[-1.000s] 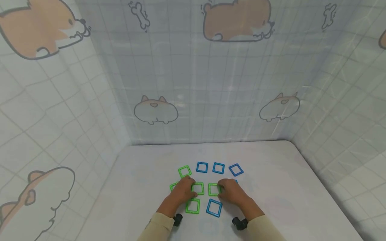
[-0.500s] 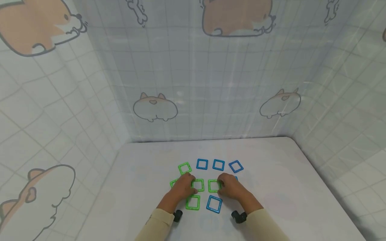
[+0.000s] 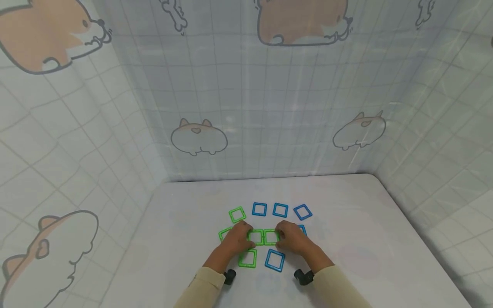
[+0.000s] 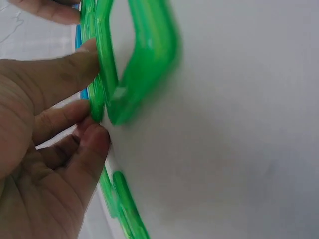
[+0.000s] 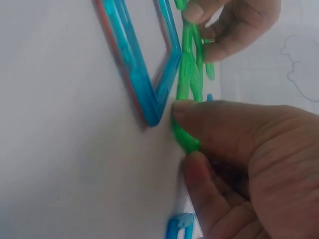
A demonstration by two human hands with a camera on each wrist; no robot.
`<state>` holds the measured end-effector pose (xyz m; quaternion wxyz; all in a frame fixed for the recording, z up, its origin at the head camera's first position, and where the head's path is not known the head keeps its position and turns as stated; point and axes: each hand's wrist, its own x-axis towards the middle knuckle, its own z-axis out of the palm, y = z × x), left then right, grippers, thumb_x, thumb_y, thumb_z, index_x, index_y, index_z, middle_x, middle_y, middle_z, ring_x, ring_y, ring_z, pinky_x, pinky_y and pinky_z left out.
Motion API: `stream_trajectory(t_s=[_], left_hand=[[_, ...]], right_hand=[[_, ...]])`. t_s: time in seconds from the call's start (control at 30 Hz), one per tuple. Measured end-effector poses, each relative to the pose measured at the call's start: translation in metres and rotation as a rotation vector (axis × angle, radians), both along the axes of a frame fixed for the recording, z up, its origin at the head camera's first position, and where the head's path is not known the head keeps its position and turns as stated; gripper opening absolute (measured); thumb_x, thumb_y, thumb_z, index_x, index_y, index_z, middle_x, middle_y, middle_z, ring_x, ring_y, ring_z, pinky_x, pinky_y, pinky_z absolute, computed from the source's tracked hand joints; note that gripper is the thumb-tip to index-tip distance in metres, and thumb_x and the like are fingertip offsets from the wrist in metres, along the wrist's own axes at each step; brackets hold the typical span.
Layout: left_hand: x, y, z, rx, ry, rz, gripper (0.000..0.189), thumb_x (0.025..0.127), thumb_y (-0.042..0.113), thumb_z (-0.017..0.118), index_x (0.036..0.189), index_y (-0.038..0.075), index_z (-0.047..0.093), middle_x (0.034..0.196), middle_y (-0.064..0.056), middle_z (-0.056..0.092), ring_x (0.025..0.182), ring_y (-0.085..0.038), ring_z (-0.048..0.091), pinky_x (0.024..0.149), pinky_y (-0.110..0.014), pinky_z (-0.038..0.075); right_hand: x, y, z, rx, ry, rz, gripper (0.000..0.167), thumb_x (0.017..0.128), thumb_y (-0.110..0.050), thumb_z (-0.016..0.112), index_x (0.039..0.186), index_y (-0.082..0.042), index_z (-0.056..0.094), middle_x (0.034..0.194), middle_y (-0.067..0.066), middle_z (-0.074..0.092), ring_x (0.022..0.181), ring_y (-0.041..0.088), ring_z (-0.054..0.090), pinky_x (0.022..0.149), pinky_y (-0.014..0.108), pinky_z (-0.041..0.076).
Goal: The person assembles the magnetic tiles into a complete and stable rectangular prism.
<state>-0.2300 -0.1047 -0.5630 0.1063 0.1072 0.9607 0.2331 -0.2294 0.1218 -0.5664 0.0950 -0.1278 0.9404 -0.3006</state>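
Note:
Two green square magnetic tiles, open in the middle, lie edge to edge between my hands in the head view. My left hand [image 3: 237, 239] pinches the outer edge of the left tile [image 3: 257, 244]. On the other side, the fingers and thumb of my right hand [image 3: 292, 238] grip the outer edge of the right tile [image 3: 271, 244]. Each wrist view shows fingertips at a green tile's edge, partly covering it. Nearer to me lie another green tile [image 3: 247, 266] and a blue tile [image 3: 268, 258]. Part of a green tile [image 3: 221, 235] shows behind my left hand.
Beyond the hands, a green tile [image 3: 236, 209] and three blue tiles form a loose row, one blue tile [image 3: 259, 203] among them. Another blue tile [image 3: 303, 229] is partly hidden by the right hand. A patterned curtain [image 3: 269, 141] surrounds the white table [image 3: 185, 214].
The two held green tiles have come together, closing the gap between them. My right hand has moved slightly left and my left hand slightly right.

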Motion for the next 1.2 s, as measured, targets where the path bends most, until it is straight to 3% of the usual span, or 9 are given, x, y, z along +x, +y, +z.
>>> stream_trajectory(t_s=[0.17,0.9,1.1,1.2], left_hand=[[0.003,0.003,-0.001,-0.006,0.009,0.009,0.053,0.078,0.026,0.086,0.124,0.007,0.066,0.118,-0.003,0.060,0.108,-0.020,0.058,0.100,-0.041,0.051],[0.004,0.005,0.002,-0.004,0.037,0.019,0.052,0.080,0.026,0.084,0.125,0.007,0.066,0.118,-0.003,0.060,0.106,-0.019,0.058,0.099,-0.040,0.052],[0.009,0.004,-0.003,-0.035,0.065,0.001,0.052,0.081,0.027,0.084,0.126,0.005,0.066,0.120,-0.007,0.061,0.111,-0.024,0.059,0.099,-0.041,0.052],[0.012,0.002,-0.005,-0.024,0.088,-0.011,0.052,0.083,0.028,0.082,0.127,0.006,0.066,0.121,-0.008,0.060,0.111,-0.024,0.059,0.098,-0.042,0.052]], right_hand=[[0.004,-0.002,0.002,0.008,0.000,0.002,0.036,0.078,-0.014,0.084,0.111,-0.010,0.069,0.108,-0.001,0.065,0.090,0.015,0.055,0.090,0.040,0.056],[0.004,-0.003,0.006,0.002,0.015,-0.017,0.035,0.078,-0.015,0.084,0.109,-0.010,0.070,0.101,-0.003,0.064,0.086,0.016,0.054,0.085,0.039,0.056],[0.007,-0.006,0.002,-0.014,-0.031,-0.048,0.037,0.078,-0.014,0.083,0.111,-0.009,0.069,0.108,0.000,0.065,0.092,0.018,0.055,0.090,0.044,0.056],[0.009,-0.007,0.002,-0.011,-0.013,-0.038,0.036,0.079,-0.015,0.082,0.113,-0.009,0.070,0.117,0.003,0.066,0.100,0.020,0.059,0.094,0.046,0.055]])
